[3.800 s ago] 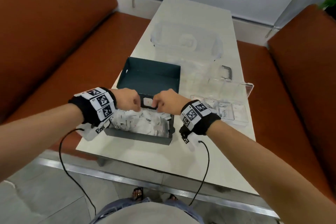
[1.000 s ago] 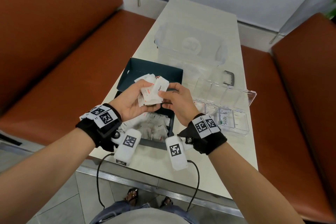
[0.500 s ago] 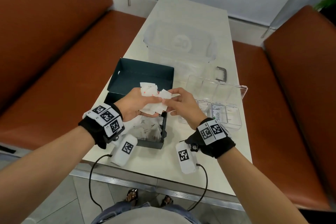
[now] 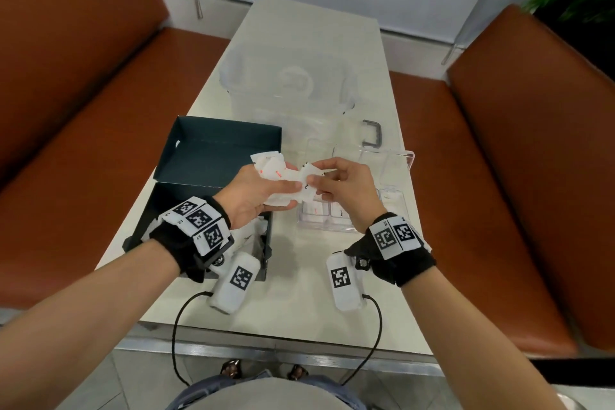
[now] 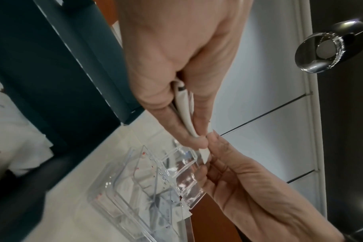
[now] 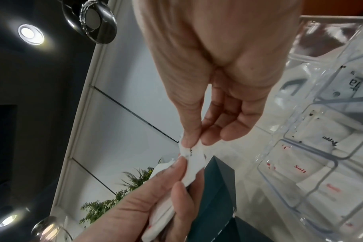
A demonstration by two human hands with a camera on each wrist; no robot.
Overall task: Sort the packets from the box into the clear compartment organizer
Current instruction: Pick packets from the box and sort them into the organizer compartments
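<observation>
Left hand [image 4: 253, 196] palm-up above the box [image 4: 203, 196], fingers curled round a stack of white packets [image 4: 278, 186], thumb pressing them down. Right hand [image 4: 342, 190] meets it over the table [image 4: 299, 303], thumb and forefinger pinching the end of one black-lettered packet [image 4: 311, 176] at the stack's right edge; its other fingers are loosely bent. More packets lie in the box under the left wrist. The organizer [image 4: 396, 196] sits just right of the box, lid up, beneath the right hand. Right wrist view alone shows its contents: red "Salt" packets [image 6: 298, 172] in one compartment, black-lettered ones next to it. Left wrist view shows the stack edge-on between thumb and fingers [image 5: 176, 129].
</observation>
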